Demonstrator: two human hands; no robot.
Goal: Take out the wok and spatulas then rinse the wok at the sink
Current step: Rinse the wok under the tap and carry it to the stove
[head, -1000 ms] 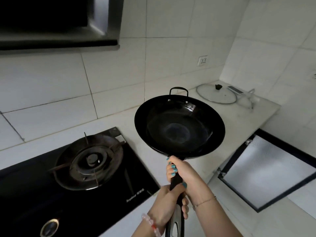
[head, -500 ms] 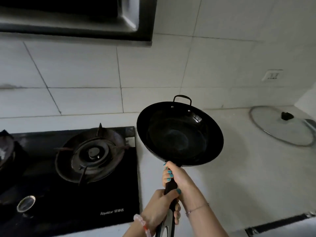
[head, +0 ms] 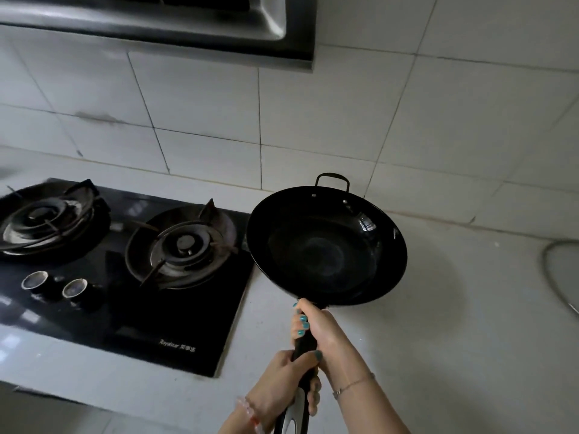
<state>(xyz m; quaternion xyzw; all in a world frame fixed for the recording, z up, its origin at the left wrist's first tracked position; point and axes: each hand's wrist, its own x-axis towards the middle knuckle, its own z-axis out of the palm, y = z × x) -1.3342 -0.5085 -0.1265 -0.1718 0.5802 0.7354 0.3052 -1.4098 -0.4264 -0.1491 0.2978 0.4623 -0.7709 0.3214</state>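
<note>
Both forearms are bare, without sleeves. The right hand (head: 319,332) has teal polish on the nails, and a thin silver chain bracelet (head: 352,385) at the wrist. The left hand (head: 282,386) wears a bead bracelet (head: 249,413), pale pink with one red bead, at 7 o'clock.

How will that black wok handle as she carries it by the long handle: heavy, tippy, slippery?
Probably front-heavy: the wok sits well beyond both hands, the right hand nearer the bowl and the left hand behind it. It looks rigid, likely metal. The rounded bowl could rock if set on the countertop. The inside looks glossy; whether it is slippery cannot be told.
</note>
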